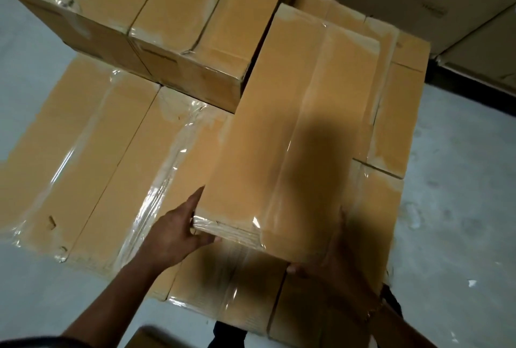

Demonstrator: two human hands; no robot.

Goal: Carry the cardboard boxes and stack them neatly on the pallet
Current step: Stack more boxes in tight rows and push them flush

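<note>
The left hand (178,233) and shadowed right hand (329,261) each clasp a near corner of the box (293,124), which sits askew atop the bottom layer (97,152); slick tape (258,222) at those corners could let it slip and settle crooked.

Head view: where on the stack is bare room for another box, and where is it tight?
Widest free patch: lower box tops at left, between the upper boxes behind and the held box at right. Only a narrow strip of lower boxes shows right of it. Tight at its near end, where left hand and right hand grip it.
</note>
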